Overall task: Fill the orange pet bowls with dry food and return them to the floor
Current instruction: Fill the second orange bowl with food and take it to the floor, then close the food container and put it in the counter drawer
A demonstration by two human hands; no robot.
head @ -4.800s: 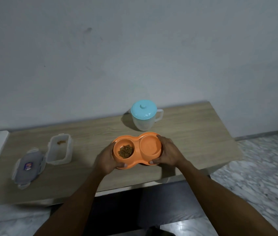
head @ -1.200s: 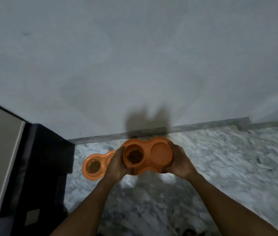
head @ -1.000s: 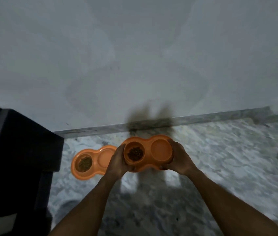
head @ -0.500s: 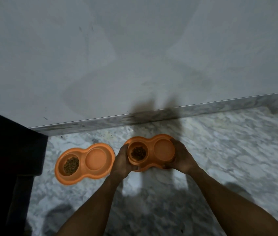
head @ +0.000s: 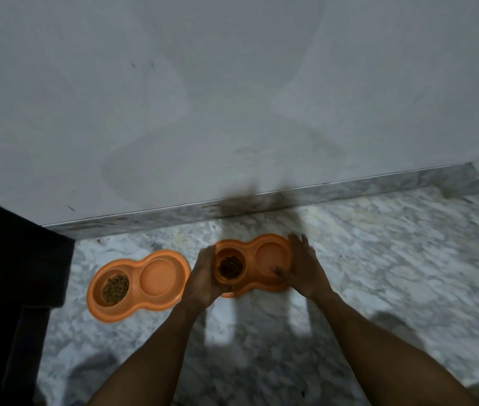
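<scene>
I hold an orange double pet bowl (head: 261, 259) low over the marble floor, close to the wall. Its left cup holds dark dry food (head: 230, 265); its right cup is bare. My left hand (head: 203, 276) grips the bowl's left end and my right hand (head: 302, 268) grips its right end, thumb over the rim. Whether the bowl touches the floor I cannot tell. A second orange double bowl (head: 138, 284) lies on the floor just to the left, with dry food (head: 115, 288) in its left cup.
A grey wall with a marble skirting (head: 320, 191) runs behind the bowls. A dark piece of furniture (head: 12, 273) stands at the left edge. Marble floor (head: 393, 259) extends to the right and toward me.
I carried the bowl from the table to the floor by the wall and lowered it beside the second bowl. In the last half second it sank further.
</scene>
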